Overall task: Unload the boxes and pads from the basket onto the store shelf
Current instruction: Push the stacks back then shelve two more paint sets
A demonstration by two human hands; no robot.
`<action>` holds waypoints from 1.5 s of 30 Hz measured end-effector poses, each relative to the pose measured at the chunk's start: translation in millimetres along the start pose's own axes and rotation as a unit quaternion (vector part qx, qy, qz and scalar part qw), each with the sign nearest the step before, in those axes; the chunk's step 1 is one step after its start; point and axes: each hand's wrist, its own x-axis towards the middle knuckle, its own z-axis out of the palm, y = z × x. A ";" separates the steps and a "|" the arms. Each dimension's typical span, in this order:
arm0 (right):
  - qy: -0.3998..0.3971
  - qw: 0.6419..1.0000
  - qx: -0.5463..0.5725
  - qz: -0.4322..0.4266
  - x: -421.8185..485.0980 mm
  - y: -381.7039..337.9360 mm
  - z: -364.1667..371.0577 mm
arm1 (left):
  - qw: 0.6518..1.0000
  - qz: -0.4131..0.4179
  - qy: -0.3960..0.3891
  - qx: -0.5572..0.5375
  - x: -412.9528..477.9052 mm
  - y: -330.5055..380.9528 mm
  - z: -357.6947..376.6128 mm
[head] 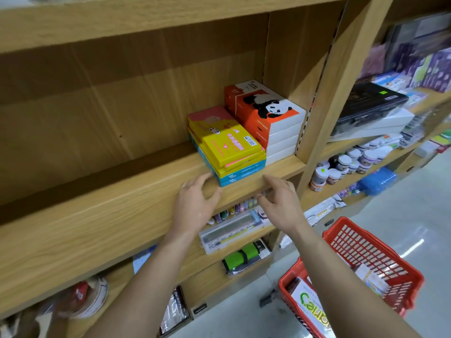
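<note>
Basket (380, 250) partly behind forearm, contents unclear

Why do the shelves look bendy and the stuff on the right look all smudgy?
Head view: the wide lens bows the straight shelf boards, most near the edges; the goods on the far right are smeared, likely by motion blur; the panda boxes in the middle stay sharp; a white streak of glare lies on the floor by the basket.

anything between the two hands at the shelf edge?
Head view: only the bare front lip of the wooden shelf lies between left hand and right hand; the yellow box stack sits just above.
</note>
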 end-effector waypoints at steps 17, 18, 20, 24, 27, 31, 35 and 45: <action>0.048 0.884 -0.072 0.459 -229.8 286.2 -58.7 | 0.883 0.124 -0.450 0.053 -122.6 66.3 249.8; 0.050 0.875 -0.059 0.478 -236.9 305.1 -56.2 | 0.874 0.121 -0.467 0.058 -124.8 69.7 272.2; 0.053 0.862 -0.030 0.504 -243.5 341.4 -47.4 | 0.858 0.105 -0.500 0.061 -129.0 74.7 318.4; 0.083 0.846 0.006 0.527 -239.4 404.8 -17.2 | 0.832 0.060 -0.549 0.052 -136.6 79.3 413.3; 0.109 0.845 0.018 0.523 -233.9 443.1 12.7 | 0.821 0.023 -0.570 0.031 -144.3 78.7 488.1; 0.151 0.845 0.045 0.511 -238.9 473.9 53.0 | 0.815 -0.014 -0.579 0.005 -158.8 68.3 577.9; 0.220 0.840 0.102 0.485 -247.2 488.7 74.2 | 0.807 -0.023 -0.590 -0.006 -172.8 52.7 642.4; 0.279 0.825 0.141 0.471 -236.7 484.9 78.6 | 0.812 -0.068 -0.576 -0.059 -210.3 46.3 679.3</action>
